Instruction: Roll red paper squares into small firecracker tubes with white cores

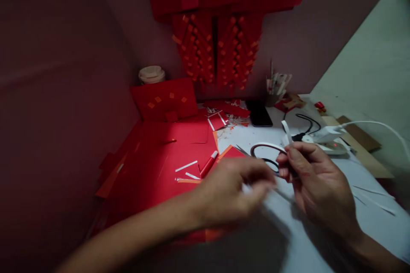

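My right hand (pixel 315 179) grips a thin ring, apparently a roll of white tape (pixel 269 145), between thumb and fingers. A short white strip (pixel 286 129) stands up from those fingertips. Just left of it, my left hand (pixel 237 185) is smeared by motion; its thumb and forefinger come together, and anything between them cannot be made out. Behind the hands lie scissors (pixel 242 150), partly hidden. A red tube with a pale cap (pixel 209 164) lies beside the left hand, near red paper pieces with white strips (pixel 187 171).
Red sheets (pixel 144 166) cover the table's left side. A black phone (pixel 259 113), a pen cup (pixel 273 89) and a white power strip with a plug (pixel 326 140) are farther back. A lidded cup (pixel 151 74) stands behind a red panel (pixel 166 100). Red decorations (pixel 218 51) hang above.
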Tool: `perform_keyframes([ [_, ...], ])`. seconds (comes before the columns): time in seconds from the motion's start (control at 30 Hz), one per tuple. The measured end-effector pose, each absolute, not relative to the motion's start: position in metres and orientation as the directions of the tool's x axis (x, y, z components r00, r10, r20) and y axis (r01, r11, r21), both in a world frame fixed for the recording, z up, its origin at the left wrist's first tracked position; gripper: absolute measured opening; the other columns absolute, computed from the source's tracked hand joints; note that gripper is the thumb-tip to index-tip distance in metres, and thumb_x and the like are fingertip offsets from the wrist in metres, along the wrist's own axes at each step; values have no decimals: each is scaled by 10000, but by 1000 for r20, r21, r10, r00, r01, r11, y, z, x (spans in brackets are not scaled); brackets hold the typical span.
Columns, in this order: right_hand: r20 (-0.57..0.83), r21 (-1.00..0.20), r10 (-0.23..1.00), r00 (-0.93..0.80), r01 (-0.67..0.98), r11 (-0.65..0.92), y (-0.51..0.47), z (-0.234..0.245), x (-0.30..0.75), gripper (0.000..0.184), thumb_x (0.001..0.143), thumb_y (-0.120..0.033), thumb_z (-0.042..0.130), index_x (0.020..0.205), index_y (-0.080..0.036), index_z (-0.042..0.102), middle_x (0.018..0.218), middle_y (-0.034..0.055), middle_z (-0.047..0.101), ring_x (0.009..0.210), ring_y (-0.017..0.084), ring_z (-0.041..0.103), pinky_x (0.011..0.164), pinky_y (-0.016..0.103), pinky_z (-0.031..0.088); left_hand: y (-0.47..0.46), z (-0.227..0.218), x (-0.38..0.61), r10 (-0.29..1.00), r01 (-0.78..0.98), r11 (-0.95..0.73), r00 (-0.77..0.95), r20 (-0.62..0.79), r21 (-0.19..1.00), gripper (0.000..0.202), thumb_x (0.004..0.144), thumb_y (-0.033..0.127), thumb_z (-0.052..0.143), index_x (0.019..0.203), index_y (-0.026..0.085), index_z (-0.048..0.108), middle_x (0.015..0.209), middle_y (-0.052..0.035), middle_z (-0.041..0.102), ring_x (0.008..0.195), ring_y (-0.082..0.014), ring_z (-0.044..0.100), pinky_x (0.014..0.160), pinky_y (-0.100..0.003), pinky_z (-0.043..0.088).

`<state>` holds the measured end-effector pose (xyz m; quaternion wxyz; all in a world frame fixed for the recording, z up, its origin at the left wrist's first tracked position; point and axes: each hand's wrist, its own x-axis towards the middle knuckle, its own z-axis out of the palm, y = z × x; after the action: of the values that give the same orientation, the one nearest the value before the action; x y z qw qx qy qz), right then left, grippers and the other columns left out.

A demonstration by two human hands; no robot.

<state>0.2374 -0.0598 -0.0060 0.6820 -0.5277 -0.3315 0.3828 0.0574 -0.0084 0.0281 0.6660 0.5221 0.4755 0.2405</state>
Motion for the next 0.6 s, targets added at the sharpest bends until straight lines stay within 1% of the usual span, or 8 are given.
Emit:
perform_keyframes([
  [0.07,86,-966,866,492,-173,194,-55,-7,240,135,906,-376,701,957,-260,656,815,-23,642,615,99,568,544,200,452,21,15,65,851,348,88,461,-252,933,167,806,349,743,905,222,698,1053,-82,686,1049,-289,598,913,-441,476],
  [0.13,106,-964,867,488,-164,210,-52,-10,241,128,915,-368,693,969,-259,655,809,-29,642,612,89,564,549,191,450,42,0,72,860,468,-133,492,-133,874,244,725,347,799,897,211,689,1097,-120,652,1172,-373,506,1011,-504,373],
  [0.2,111,-965,871,478,-156,209,-49,-13,242,127,921,-367,689,980,-261,652,808,-36,649,608,79,565,562,181,458,53,-14,77,843,547,-298,535,-53,782,318,713,374,798,937,184,676,1136,-156,622,1196,-406,475,1044,-537,320],
  [0.27,111,-968,876,470,-149,203,-47,-15,241,129,923,-376,687,974,-263,649,801,-42,653,603,72,566,565,171,462,54,-23,81,822,603,-410,569,-8,685,333,720,359,780,961,158,667,1131,-174,611,1167,-410,494,1023,-535,342],
  [0.37,107,-976,883,456,-123,181,-45,-15,241,132,930,-389,674,955,-263,646,794,-45,655,597,66,567,551,160,456,50,-26,84,806,661,-496,592,16,562,239,765,265,714,954,129,664,1082,-183,621,1096,-386,541,958,-513,405],
  [0.43,106,-981,890,444,-100,167,-45,-14,241,131,937,-391,664,953,-262,643,797,-44,657,598,64,569,555,155,459,48,-24,85,801,681,-520,598,17,517,161,804,232,674,928,130,664,1050,-163,638,1056,-348,567,921,-496,436],
  [0.5,113,-982,893,436,-87,166,-45,-14,241,130,940,-393,658,957,-265,639,801,-45,659,599,64,569,563,153,466,52,-19,83,799,686,-523,602,9,506,113,862,250,642,902,146,661,985,-103,661,974,-280,607,878,-468,471],
  [0.6,115,-982,896,428,-86,167,-46,-13,241,136,937,-398,659,958,-266,633,801,-44,659,598,67,567,569,158,470,65,-11,75,821,688,-477,571,-2,548,180,944,317,588,891,158,656,837,-15,662,769,-184,637,781,-403,519],
])
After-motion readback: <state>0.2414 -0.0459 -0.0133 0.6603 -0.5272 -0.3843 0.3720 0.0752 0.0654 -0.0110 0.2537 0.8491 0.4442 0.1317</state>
